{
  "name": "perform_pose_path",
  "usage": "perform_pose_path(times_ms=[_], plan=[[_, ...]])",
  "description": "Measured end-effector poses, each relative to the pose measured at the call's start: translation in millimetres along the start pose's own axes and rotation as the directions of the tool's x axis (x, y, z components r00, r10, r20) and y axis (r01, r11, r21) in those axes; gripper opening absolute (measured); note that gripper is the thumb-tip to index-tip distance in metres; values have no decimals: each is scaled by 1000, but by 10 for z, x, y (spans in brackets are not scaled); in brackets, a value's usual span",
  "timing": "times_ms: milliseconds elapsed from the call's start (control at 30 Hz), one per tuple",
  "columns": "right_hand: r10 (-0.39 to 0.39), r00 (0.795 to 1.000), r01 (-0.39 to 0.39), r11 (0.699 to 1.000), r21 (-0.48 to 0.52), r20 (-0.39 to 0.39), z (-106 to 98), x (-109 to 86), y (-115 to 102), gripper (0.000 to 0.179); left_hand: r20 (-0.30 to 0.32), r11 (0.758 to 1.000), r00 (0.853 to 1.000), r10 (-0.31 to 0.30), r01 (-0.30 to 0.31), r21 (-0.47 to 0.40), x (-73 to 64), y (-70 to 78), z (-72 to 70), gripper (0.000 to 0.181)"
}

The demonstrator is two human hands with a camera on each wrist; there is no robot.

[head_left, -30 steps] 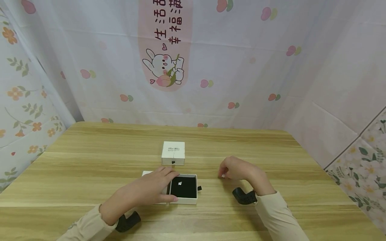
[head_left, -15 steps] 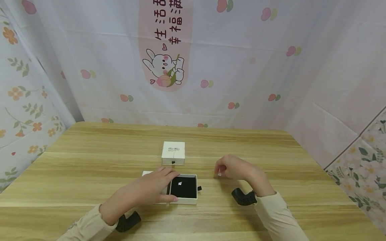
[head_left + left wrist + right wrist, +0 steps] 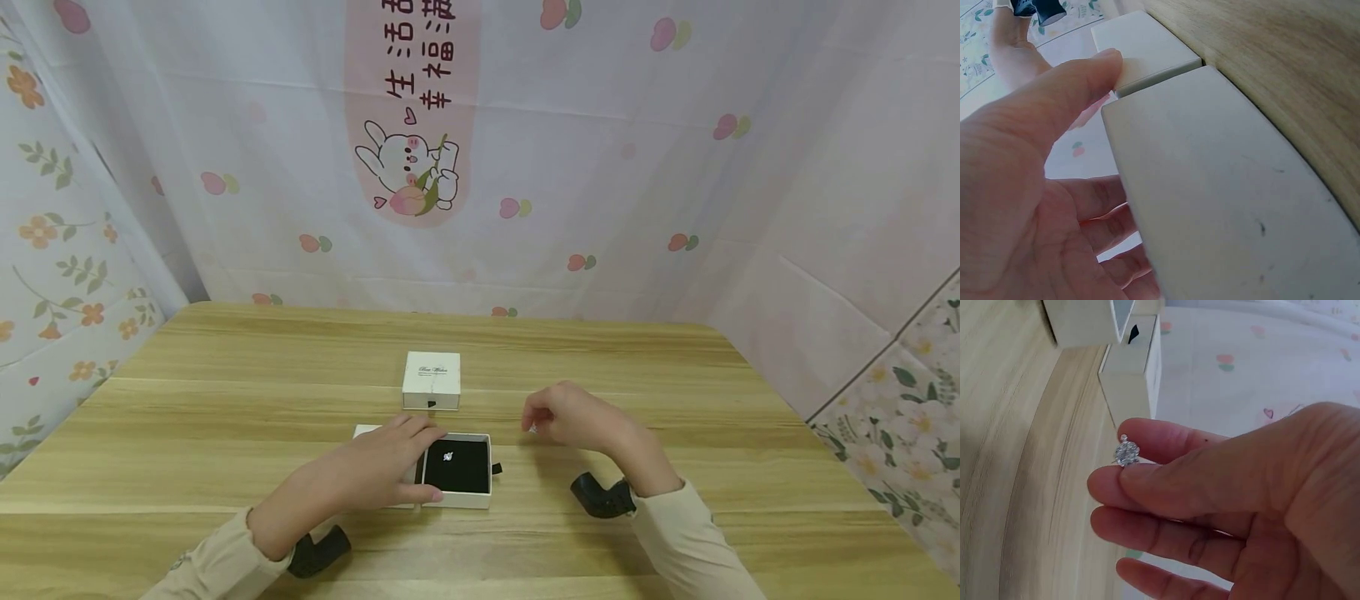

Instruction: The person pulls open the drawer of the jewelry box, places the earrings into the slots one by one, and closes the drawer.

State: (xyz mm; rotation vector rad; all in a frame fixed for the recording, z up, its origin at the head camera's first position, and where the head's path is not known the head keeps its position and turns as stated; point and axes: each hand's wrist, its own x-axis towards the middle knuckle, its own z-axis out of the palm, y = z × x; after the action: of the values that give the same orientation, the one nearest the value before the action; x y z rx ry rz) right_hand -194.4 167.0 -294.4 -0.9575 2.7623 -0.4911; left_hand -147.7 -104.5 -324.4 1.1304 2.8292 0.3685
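Observation:
My left hand (image 3: 367,471) lies across a white jewelry box (image 3: 465,502) and grips it, thumb along the near side and fingers over the far side. Its drawer is pulled out to the right, showing a black foam pad (image 3: 467,477) with one sparkly stud earring (image 3: 447,457) on it. In the left wrist view the thumb touches the drawer (image 3: 1150,47) beside the sleeve (image 3: 1210,162). To the right of the box, my right hand (image 3: 573,417) is over the table. Its thumb and index finger pinch a second sparkly stud earring (image 3: 1126,453).
Behind the drawer stands another white box (image 3: 432,375), shut, with dark lettering on top and a small black pull tab. All of it rests on a wooden table (image 3: 262,367). Printed cloth (image 3: 585,183) hangs along the table's back and sides.
The right hand has moved left toward the drawer with the earring between its fingertips. The left hand and both boxes have stayed in place.

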Motion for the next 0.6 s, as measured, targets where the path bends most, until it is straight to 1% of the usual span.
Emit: perform_pose_path(times_ms=[133,300,367,500,600], plan=[[-41,999,41,999,11,-28,19,12,-62,19,4,1000,1000,-1,1,-10,6,-2,2,66],[-105,991,103,994,-18,-83,51,31,-167,17,5,1000,1000,-7,7,-19,11,-6,4,66],[-118,988,116,993,-31,-97,64,38,-216,15,2,1000,1000,-7,7,-18,10,-6,4,67],[-139,985,134,990,-48,-107,101,58,-293,11,0,1000,1000,-10,10,-20,8,-2,-1,67],[-142,985,139,990,-38,-99,129,75,-340,10,0,1000,1000,-12,12,-22,6,0,-5,67]])
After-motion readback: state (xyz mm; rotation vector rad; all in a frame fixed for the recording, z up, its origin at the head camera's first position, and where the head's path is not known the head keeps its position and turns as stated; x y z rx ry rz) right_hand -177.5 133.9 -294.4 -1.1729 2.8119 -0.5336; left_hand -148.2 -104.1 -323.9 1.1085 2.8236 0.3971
